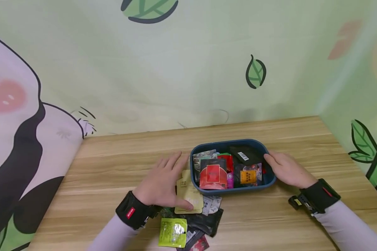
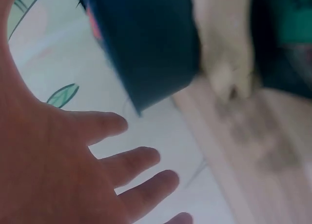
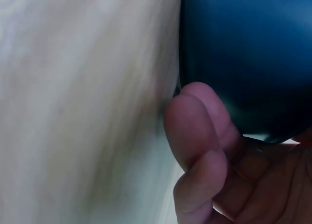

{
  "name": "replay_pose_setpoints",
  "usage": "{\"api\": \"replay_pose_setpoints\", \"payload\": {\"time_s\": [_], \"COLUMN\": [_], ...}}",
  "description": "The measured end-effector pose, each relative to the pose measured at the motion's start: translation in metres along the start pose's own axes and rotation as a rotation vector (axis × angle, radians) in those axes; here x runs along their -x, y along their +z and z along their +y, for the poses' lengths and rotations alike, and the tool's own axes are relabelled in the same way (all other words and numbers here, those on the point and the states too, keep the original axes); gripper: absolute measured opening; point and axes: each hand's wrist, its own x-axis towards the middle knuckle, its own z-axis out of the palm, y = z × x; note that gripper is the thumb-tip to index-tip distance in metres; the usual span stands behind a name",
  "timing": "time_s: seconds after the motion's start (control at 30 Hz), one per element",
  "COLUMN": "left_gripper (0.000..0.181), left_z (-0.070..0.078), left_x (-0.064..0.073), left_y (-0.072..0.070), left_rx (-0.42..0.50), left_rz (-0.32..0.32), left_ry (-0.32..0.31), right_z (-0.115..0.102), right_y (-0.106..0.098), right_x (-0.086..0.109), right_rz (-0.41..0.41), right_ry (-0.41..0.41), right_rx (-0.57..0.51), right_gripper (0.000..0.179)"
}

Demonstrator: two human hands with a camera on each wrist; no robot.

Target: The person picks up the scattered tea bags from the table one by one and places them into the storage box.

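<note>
A dark blue oblong bin (image 1: 235,191) stands on the table, holding several packets, among them a red one (image 1: 213,175) and a black one with a white label (image 1: 247,154). My right hand (image 1: 289,170) grips the bin's right end, thumb at the rim; in the right wrist view its fingers (image 3: 192,126) curl against the blue wall. Fingers spread, my left hand (image 1: 163,183) hovers over or touches pale yellow packets (image 1: 190,191) left of the bin; contact is unclear. The left wrist view shows its straight fingers (image 2: 151,190) apart from the bin wall (image 2: 146,48).
Nearer me lies a loose pile: a lime-green sachet (image 1: 172,232), black packets (image 1: 208,221), a grey-white packet (image 1: 212,204) and a partly covered red one (image 1: 201,244). Behind the wooden table (image 1: 138,146) hangs a printed green backdrop (image 1: 188,69).
</note>
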Motion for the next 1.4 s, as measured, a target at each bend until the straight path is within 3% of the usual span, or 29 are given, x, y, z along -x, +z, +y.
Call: {"api": "replay_pose_setpoints", "payload": {"time_s": [0.27,0.63,0.97,1.13,1.3,1.4], "left_gripper": [0.145,0.134,0.119,0.103,0.099,0.1], "left_z": [0.011,0.017,0.011,0.006,0.003,0.007], "left_x": [0.008,0.007,0.005,0.006,0.008,0.006], "left_y": [0.02,0.029,0.033,0.029,0.019,0.02], "left_rx": [-0.014,-0.043,-0.038,-0.014,0.0,-0.01], "left_rz": [-0.13,-0.156,-0.11,-0.135,-0.212,-0.202], "left_ry": [-0.063,-0.044,-0.018,-0.012,-0.06,-0.115], "right_z": [0.003,0.005,0.005,0.005,0.005,0.005], "right_y": [-0.004,-0.007,-0.009,-0.009,-0.009,-0.009], "right_x": [0.001,0.0,0.0,0.001,0.001,0.001], "right_rz": [-0.014,-0.012,-0.019,-0.016,-0.013,-0.011], "right_ry": [0.016,-0.001,0.001,0.004,0.003,0.001], "right_rx": [0.009,0.037,0.05,0.051,0.049,0.046], "right_gripper": [0.066,0.063,0.065,0.064,0.064,0.063]}}
